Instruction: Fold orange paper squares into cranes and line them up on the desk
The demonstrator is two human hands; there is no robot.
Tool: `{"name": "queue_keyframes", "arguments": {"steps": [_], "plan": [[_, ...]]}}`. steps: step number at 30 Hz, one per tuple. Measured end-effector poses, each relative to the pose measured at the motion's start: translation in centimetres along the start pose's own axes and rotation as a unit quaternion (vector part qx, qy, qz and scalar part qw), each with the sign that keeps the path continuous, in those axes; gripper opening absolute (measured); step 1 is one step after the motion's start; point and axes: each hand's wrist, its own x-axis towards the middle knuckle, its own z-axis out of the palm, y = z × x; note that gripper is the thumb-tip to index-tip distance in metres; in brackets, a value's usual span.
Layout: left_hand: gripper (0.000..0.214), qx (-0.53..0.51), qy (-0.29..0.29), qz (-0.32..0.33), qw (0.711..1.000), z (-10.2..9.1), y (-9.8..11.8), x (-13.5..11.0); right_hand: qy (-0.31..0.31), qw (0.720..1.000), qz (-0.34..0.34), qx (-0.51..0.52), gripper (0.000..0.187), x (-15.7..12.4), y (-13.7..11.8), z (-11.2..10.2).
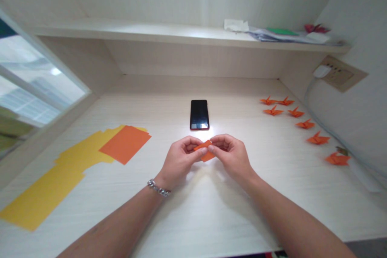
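Note:
A small folded piece of orange paper is pinched between both hands above the middle of the desk. My left hand, with a chain bracelet at the wrist, grips its left side with thumb and fingers. On the other side, my right hand closes its thumb and fingers on the paper's upper right part. The fingertips cover some of the folds. Just beyond the hands lies a black phone.
To the left, orange sheets lie over spread yellow sheets. Several folded orange paper cranes line the right side, near a cable from a wall socket. A shelf holding papers spans the back.

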Motion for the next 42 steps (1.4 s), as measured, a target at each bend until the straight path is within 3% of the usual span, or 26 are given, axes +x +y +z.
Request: {"name": "queue_keyframes", "arguments": {"steps": [9, 21, 32, 42], "plan": [[0.029, 0.028, -0.019, 0.024, 0.999, 0.2, 0.1, -0.3, 0.028, 0.986, -0.09, -0.137, 0.016, -0.5, -0.3, -0.1], [0.024, 0.067, -0.005, 0.045, 0.997, 0.1, 0.4, -0.2, 0.028, 0.98, -0.125, -0.155, 0.017, -0.7, -0.5, 0.1], [0.019, 0.077, -0.007, 0.037, 0.996, 0.2, 0.4, -0.2, 0.006, 0.999, 0.006, -0.047, 0.015, 0.0, 0.4, 0.1], [0.016, 0.1, -0.008, 0.033, 0.994, 0.4, 0.8, -0.3, -0.019, 0.997, 0.01, -0.07, 0.015, 0.0, 0.4, 0.0]]}}
